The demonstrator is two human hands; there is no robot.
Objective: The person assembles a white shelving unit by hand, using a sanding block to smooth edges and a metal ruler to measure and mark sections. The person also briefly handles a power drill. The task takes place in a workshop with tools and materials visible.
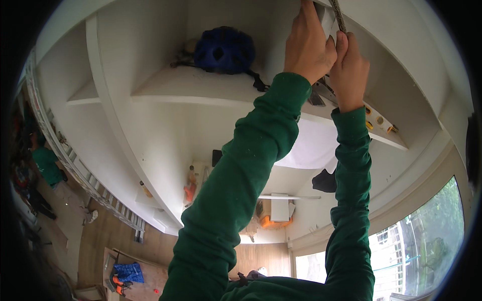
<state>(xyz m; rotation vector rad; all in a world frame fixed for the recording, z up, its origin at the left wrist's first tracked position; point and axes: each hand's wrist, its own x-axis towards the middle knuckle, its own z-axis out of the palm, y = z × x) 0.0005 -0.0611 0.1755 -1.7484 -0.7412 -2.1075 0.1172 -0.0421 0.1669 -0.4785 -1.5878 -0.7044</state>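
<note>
Both arms, in green sleeves, reach up to a white shelf unit at the upper right. My right hand (350, 67) is closed round the lower end of a thin, dark, mottled rod (339, 16), which runs up out of view. Right beside it, my left hand (312, 47) shows its back, one finger stretching to the top edge and the others bent together against the white upright panel. What its fingers hold, if anything, is hidden. Below the wrists, a flat grey metal piece (315, 98) lies on the shelf, with a yellow-and-white level-like tool (380, 120) farther right.
A blue helmet (224, 50) with dangling straps sits in the compartment left of my hands. Lower down are an orange tool (190, 192) and an orange box (275, 219). A ladder (103, 193) leans at the left, near a person in green (46, 164). Windows (419, 246) stand lower right.
</note>
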